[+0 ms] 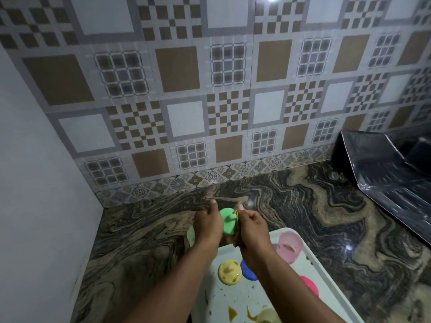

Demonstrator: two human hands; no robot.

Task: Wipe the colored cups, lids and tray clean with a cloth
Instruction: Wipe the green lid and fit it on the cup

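A green lid (229,220) with a knob is held up between both hands above the counter. My left hand (208,223) grips its left side. My right hand (251,226) presses a brownish cloth (236,236) against its right side; most of the cloth is hidden. Behind my left wrist shows a pale green cup (190,236), partly hidden. The white tray (326,283), stained with brown spills, lies at the lower right. On it sit a pink cup (290,247), a yellow lid (229,272), a blue lid (247,271), a pink lid (310,285) and a pale yellow cup (268,317).
The counter (303,206) is dark swirled stone, meeting a patterned tile wall (210,113) at the back and a plain wall (35,183) on the left. A black shiny sink or basin (391,178) sits at the right.
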